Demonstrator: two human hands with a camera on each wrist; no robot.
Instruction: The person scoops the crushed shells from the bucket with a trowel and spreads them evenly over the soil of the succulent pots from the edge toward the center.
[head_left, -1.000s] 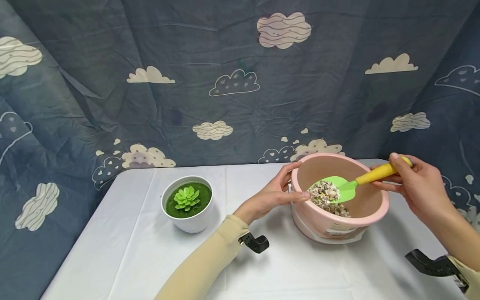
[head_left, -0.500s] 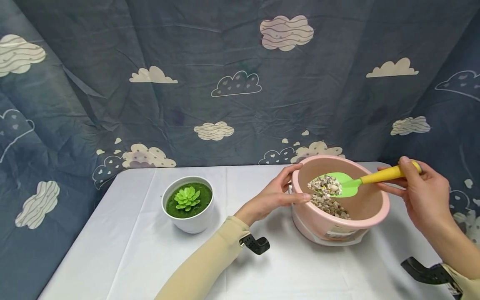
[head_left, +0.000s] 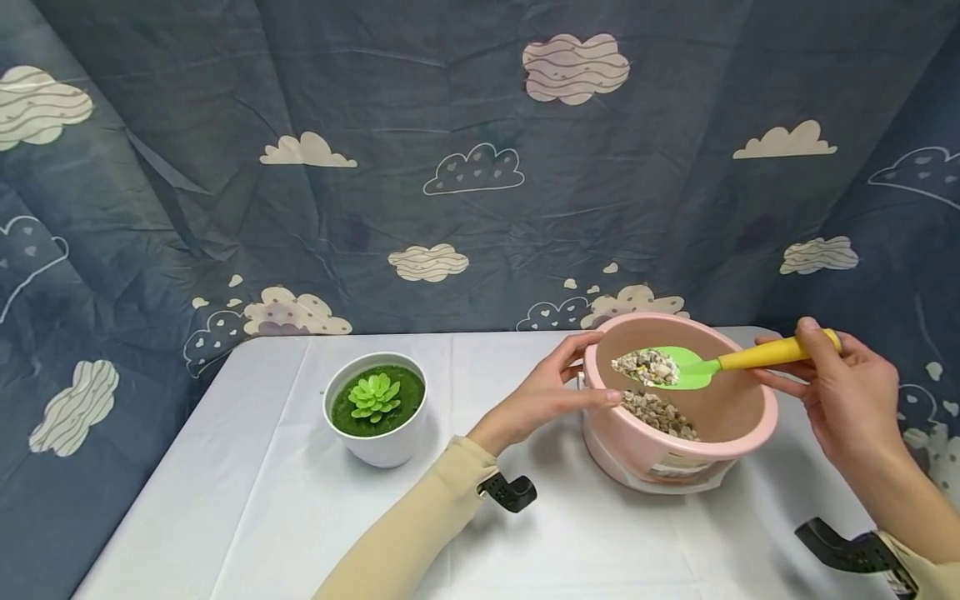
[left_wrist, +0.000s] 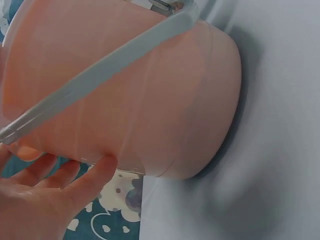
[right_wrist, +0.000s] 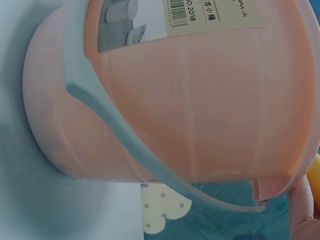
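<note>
In the head view a pink bucket [head_left: 675,461] stands at the right of the table, with small stones [head_left: 660,417] inside. My left hand [head_left: 536,394] holds the bucket's left side, its thumb along the rim; the left wrist view shows its fingers [left_wrist: 92,180] against the outer wall. Over the bucket's opening, my right hand [head_left: 851,396] grips the yellow handle of a small trowel [head_left: 765,353]. Its green blade [head_left: 693,371] lies level and carries a heap of gravel [head_left: 647,367]. In the right wrist view only part of that hand [right_wrist: 302,210] shows, beside the rim.
A white pot [head_left: 386,446] with a green succulent [head_left: 375,397] stands left of the bucket on the white-covered table [head_left: 300,517]. The bucket's pale carrying handle [right_wrist: 120,130] hangs down its front. A dark cloud-patterned cloth [head_left: 360,225] rises behind the table.
The trowel has risen from the stones with its load of gravel and shifted slightly right, then a little left. My left hand has stayed on the bucket.
</note>
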